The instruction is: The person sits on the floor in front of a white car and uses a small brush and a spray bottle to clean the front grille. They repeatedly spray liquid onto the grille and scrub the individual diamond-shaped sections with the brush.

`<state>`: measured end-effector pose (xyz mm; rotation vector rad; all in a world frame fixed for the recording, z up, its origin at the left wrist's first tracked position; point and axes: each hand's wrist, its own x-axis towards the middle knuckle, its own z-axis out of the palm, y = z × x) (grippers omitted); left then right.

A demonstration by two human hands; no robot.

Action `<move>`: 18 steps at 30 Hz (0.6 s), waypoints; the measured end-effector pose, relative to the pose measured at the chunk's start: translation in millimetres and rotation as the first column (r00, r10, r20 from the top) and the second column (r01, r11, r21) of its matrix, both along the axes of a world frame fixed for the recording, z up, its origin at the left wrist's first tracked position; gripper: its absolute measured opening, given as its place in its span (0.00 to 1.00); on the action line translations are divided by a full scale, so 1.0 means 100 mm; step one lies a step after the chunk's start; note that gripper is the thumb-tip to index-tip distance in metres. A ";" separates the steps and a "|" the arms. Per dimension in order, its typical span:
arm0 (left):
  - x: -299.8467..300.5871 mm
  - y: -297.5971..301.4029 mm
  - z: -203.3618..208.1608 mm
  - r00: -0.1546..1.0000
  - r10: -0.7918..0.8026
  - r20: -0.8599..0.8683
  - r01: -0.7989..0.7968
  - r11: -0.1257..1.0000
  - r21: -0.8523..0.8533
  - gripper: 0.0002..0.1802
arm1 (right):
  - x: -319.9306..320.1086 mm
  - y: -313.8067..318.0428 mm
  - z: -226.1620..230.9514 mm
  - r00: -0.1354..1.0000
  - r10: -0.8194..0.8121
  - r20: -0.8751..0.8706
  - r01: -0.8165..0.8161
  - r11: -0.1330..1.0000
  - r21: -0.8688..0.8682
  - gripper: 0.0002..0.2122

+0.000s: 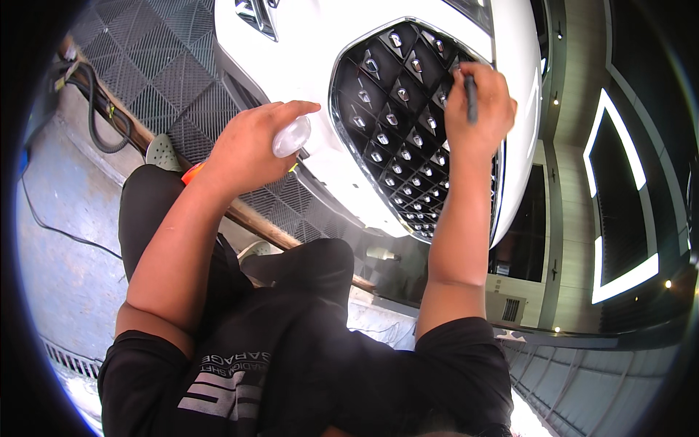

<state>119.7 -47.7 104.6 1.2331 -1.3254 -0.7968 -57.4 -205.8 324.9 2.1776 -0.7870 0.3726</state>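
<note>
At the upper right part of a car's black grille [403, 95], my right hand [484, 109] is closed round a slim dark-handled tool [471, 100]. Its working end is hidden by my fingers and the grille. Small chrome pieces stud the grille's diamond lattice. To the left, my left hand [244, 149] wraps round a translucent whitish plastic bottle [292, 137], its index finger stretched out over the top. The hand covers much of the bottle. It is held up in front of the white bumper [309, 84], left of the grille.
Grey ribbed floor tiles [156, 44] lie to the left, edged by a wooden strip [258, 222]. A black corrugated hose [102, 120] and a thin cable [65, 229] run along the floor. A headlight [255, 16] is at the top. My bent knees are below the bumper.
</note>
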 end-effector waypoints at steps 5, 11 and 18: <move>0.03 0.01 -0.02 1.000 -0.002 0.010 0.002 1.000 -0.020 0.38 | -0.11 0.32 0.10 0.984 -0.166 0.063 0.150 0.969 0.196 0.05; 0.02 0.01 0.00 1.000 -0.014 -0.001 0.014 1.000 -0.024 0.37 | 0.18 0.08 0.12 0.998 0.031 0.058 -0.042 0.980 0.194 0.05; 0.02 -0.04 -0.13 0.998 0.051 0.024 -0.049 0.995 -0.084 0.37 | 0.08 0.24 0.33 0.960 -0.279 0.012 0.261 0.912 0.317 0.06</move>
